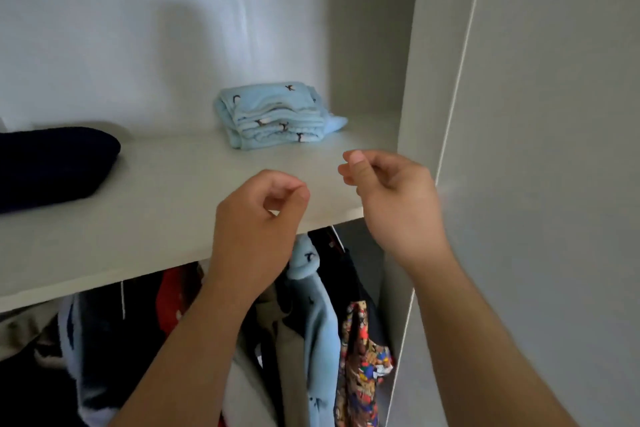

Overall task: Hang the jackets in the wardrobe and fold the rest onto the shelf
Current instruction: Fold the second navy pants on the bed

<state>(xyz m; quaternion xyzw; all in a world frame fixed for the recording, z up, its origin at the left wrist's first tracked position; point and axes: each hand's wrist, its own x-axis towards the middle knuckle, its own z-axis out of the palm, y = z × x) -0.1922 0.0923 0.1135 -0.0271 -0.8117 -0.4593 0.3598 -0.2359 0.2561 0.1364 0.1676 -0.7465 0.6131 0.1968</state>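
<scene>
A folded light blue fleece garment (277,118) with small penguin prints lies on the white wardrobe shelf (156,204), toward its right end. A folded dark navy garment (52,166) sits at the shelf's left end. My left hand (259,222) hovers over the shelf's front edge with fingers curled loosely, holding nothing. My right hand (391,191) is beside it, just in front of the blue garment, fingers also curled and empty. Below the shelf hang several garments, among them a light blue fleece jacket (318,315) and a colourful patterned one (362,357).
The wardrobe's white side panel (415,114) stands close to my right hand, and an open white door (554,149) fills the right side. The shelf has bare surface between the two folded garments. More dark and red clothes (138,340) hang at lower left.
</scene>
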